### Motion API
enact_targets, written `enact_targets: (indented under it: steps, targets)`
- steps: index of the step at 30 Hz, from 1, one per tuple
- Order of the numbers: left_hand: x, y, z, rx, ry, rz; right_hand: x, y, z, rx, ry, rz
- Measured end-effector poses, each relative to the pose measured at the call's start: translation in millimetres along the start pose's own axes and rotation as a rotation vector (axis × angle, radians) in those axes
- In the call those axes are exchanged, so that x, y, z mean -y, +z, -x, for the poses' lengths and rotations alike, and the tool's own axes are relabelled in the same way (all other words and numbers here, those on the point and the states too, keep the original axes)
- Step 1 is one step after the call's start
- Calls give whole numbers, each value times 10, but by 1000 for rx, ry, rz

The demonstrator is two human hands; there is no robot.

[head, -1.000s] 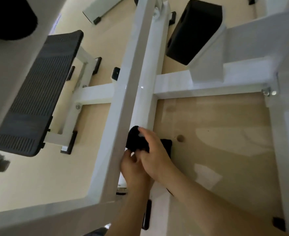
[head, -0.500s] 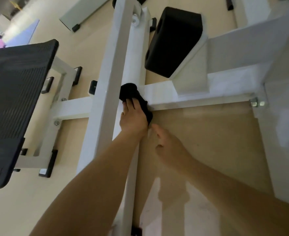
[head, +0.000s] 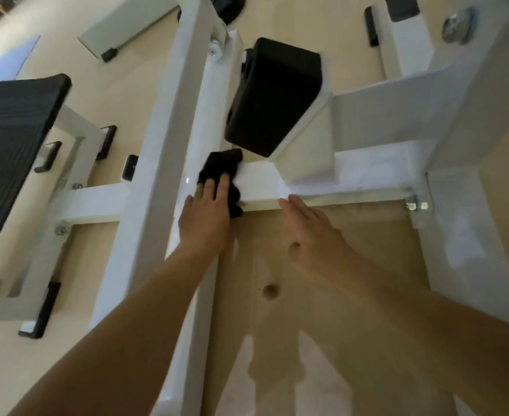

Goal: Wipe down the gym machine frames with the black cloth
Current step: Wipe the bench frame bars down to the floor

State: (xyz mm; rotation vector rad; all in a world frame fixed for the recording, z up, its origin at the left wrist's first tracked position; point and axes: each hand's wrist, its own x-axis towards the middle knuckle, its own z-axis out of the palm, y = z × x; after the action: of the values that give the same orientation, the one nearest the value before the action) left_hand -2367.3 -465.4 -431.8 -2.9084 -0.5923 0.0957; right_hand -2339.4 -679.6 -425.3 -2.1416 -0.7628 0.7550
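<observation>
Our right hand [head: 313, 226] has come up to the white crossbar [head: 367, 172], and its flat, spread fingers touch the near edge. At the crossbar's left end we press the black cloth [head: 220, 166] down with our left hand [head: 205, 217], fingers straight.

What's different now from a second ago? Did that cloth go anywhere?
The black cloth slid away from the person along the white rail to its joint with the crossbar. The right hand, which held it together with the left, let go and now reaches flat-fingered to the crossbar's near edge. The left hand alone presses the cloth. The black pad stayed put.
</observation>
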Motion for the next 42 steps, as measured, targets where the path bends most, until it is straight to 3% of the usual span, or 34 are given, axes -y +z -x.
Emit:
enact_targets:
  steps: [2,6,9,10,12,16,21,26,29,33,36,42]
  targets:
    - [-161,-26,20,43,-48,63,21,-39,-64,17,24,-213]
    - [-893,-50,196,58,169,116,54,-62,-213,-40,319,-803]
    - [-777,-213,151,145,207,391,8,-102,-256,18,445,-1016]
    - [-651,-265,137,194,216,468,9,-76,-251,21,422,-992]
    - [-464,-341,130,252,258,399,23,-12,-271,-30,331,-828]
    - [-245,-394,8,141,190,313,55,115,-459,-194,264,-558]
    - [-311,-275,-212,86,143,-58,64,251,-570,-236,397,-855]
    - [-605,-43,-234,-168,320,-91,48,318,-583,-220,347,-829]
    - [-538,33,-251,-113,320,-36,23,294,-553,-241,331,-858]
    - [-31,98,-187,-73,99,-37,64,268,-437,-148,303,-851]
    - [73,106,-200,-38,30,-8,30,255,-392,-128,334,-911]
    - [-537,6,-189,-47,184,-4,-2,-74,-304,-215,433,-969]
